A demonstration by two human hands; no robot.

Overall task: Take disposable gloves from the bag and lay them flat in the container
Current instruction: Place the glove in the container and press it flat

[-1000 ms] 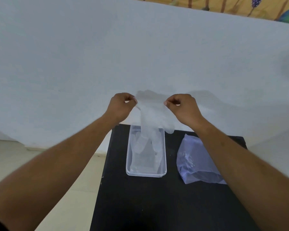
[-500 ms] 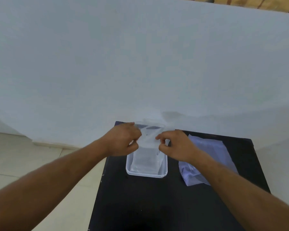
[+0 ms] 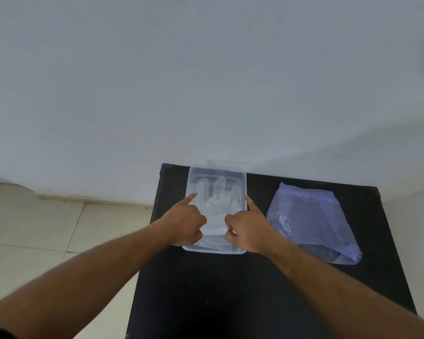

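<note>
1. Setup: black table point(image 3: 230, 302) against a pale wall. The clear container point(image 3: 241, 252) sits at the table's far left corner. The bag point(image 3: 309, 223), thin bluish plastic, lies near the far right edge, just beside the container and apart from it.
2. Task item: a translucent glove point(image 3: 218, 204) lies inside the container, fingers spread toward the far rim and the cuff toward the near rim. Whether other gloves lie under it cannot be told; the plastic is too clear.
3. Left hand point(image 3: 185, 222): index finger extended with the tip on the glove near the container's left wall, other fingers curled. It grips nothing and is only pressing.
4. Right hand point(image 3: 247, 228): index finger extended along the container's right wall, the rest curled over the cuff end. Nothing appears pinched; contact looks like pressing down.
5. Step in hand (judgement): flattening. The glove is already placed, and both hands smooth it against the container floor.
6. State of lay: the glove's fingers look mostly flat, with some wrinkling at the palm.
7. Next move (judgement): lift both hands straight up so that the film does not cling and rise with them. The right hand then goes to the bag, whose opening appears to face the near edge, and picks a single glove. The film is thin, so a light pinch is called for.
</note>
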